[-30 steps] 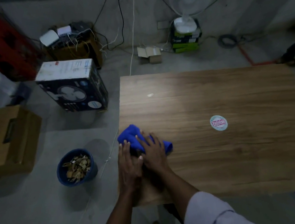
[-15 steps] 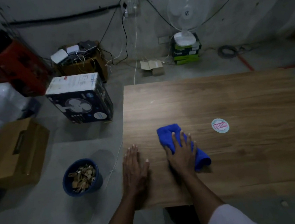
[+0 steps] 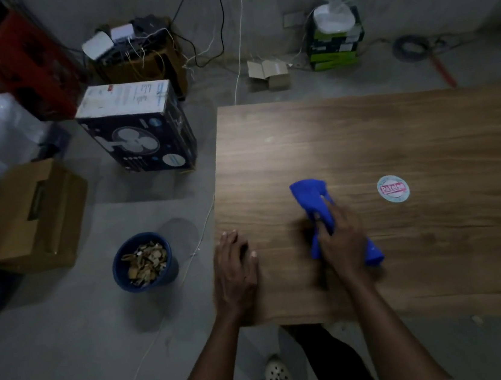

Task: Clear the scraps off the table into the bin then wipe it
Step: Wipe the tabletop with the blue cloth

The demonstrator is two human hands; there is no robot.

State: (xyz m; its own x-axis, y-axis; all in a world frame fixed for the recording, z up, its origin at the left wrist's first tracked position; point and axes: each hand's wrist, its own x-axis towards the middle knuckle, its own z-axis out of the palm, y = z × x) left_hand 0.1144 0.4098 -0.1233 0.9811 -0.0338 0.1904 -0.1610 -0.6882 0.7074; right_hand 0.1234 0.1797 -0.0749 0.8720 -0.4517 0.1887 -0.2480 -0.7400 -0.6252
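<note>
Your right hand [image 3: 342, 244] lies on the blue cloth [image 3: 311, 196], on the table [image 3: 393, 128] toward its front edge. Motion blur hides whether your fingers press flat or grip it. Your left hand [image 3: 235, 270] rests flat at the table's front left corner, fingers straight and together, thumb out. The bin [image 3: 118, 274], holding scraps [image 3: 144, 262], stands on the floor left of the table.

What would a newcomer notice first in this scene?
The bright blue cloth in the right hand stands out on the wooden table. Next come the round pink-and-white sticker to its right and the blue bin of scraps on the floor, left of the table.
</note>
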